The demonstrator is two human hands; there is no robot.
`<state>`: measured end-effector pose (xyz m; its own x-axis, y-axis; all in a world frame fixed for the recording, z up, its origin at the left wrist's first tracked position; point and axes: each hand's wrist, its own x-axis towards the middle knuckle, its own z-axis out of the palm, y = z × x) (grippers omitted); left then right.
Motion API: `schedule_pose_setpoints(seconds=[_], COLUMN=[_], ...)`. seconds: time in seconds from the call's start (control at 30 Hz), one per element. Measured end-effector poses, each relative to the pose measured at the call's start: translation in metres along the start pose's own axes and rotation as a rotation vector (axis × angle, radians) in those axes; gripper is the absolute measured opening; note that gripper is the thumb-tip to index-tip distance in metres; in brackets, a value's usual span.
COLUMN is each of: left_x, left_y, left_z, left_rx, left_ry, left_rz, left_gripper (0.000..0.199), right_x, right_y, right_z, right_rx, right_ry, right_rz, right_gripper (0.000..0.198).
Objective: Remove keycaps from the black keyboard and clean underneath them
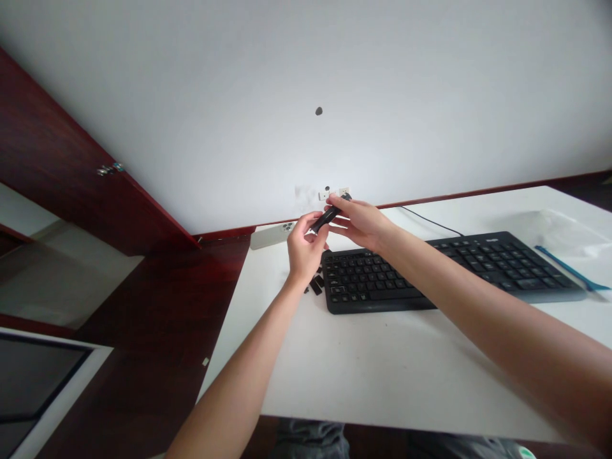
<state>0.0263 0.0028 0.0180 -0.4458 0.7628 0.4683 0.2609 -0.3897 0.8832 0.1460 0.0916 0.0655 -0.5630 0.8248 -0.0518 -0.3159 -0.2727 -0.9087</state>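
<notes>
A slim black object (326, 218) is held slantwise between both hands above the table's far left part; its kind is not clear. My left hand (305, 245) pinches its lower left end, fingers closed. My right hand (361, 220) is closed around its upper right end. Below them lies a black keyboard (396, 294), its left end close to my left hand. Several small black pieces (316, 286) lie beside that end, partly hidden by the hand and wrist.
A pale phone (270, 236) lies at the white table's (344, 370) far left corner. A black cable (433, 223) runs back from the keyboard. To the right are a long blue strip-like thing (571, 268) and clear plastic (568, 233). Wall sockets (324, 196) sit behind the table.
</notes>
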Motion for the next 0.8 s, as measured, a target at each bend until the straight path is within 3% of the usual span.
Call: schedule_pose_setpoints(seconds=[0.2, 0.33, 0.5, 0.67, 0.8], left_x=[0.005, 0.006, 0.006, 0.004, -0.002], left_y=[-0.005, -0.009, -0.013, -0.013, -0.008], left_z=[-0.002, -0.002, -0.003, -0.006, -0.005], left_rx=[-0.088, -0.081, 0.013, 0.136, 0.262], left_ry=[0.042, 0.031, 0.020, 0.027, -0.169], left_rz=[-0.106, -0.115, -0.017, 0.070, 0.140], left_gripper=[0.036, 0.033, 0.021, 0.027, 0.017], right_x=[-0.001, 0.000, 0.000, -0.010, -0.032], right_y=[-0.003, -0.002, -0.006, -0.012, -0.006], right_z=[0.000, -0.002, -0.004, -0.022, -0.060], right_rx=[-0.004, -0.038, -0.159, -0.512, -0.603], right_ry=[0.077, 0.076, -0.005, -0.126, -0.170], right_rz=[0.131, 0.138, 0.051, -0.193, -0.196], right_gripper=[0.016, 0.016, 0.009, 0.020, 0.025])
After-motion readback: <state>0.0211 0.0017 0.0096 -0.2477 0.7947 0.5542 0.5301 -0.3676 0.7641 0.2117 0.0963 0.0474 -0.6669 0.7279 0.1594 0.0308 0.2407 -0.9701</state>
